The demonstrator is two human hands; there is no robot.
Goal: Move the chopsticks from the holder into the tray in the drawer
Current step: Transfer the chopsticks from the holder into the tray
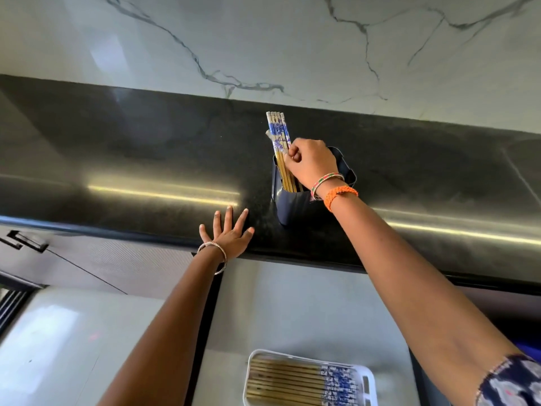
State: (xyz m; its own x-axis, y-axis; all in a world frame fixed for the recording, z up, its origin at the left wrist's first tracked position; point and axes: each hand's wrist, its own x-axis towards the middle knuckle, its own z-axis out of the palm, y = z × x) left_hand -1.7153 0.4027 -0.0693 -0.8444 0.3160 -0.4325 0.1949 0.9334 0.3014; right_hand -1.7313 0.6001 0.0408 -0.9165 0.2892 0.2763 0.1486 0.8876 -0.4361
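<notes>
A dark blue holder (295,205) stands on the black counter near its front edge. Several wooden chopsticks (278,133) with blue-and-white patterned tops lean out of it to the left. My right hand (311,162) is over the holder's mouth, its fingers pinched on the chopsticks just below the patterned part. My left hand (229,234) lies flat on the counter edge left of the holder, fingers spread, holding nothing. Below, in the open drawer, a white tray (369,382) holds several chopsticks (288,380) lying side by side, patterned ends to the right.
The black counter (131,159) runs across the view, backed by a white marble wall (263,39). The open drawer's pale floor (307,312) lies under the counter edge. A grey cabinet front with a dark handle (27,240) is at the left.
</notes>
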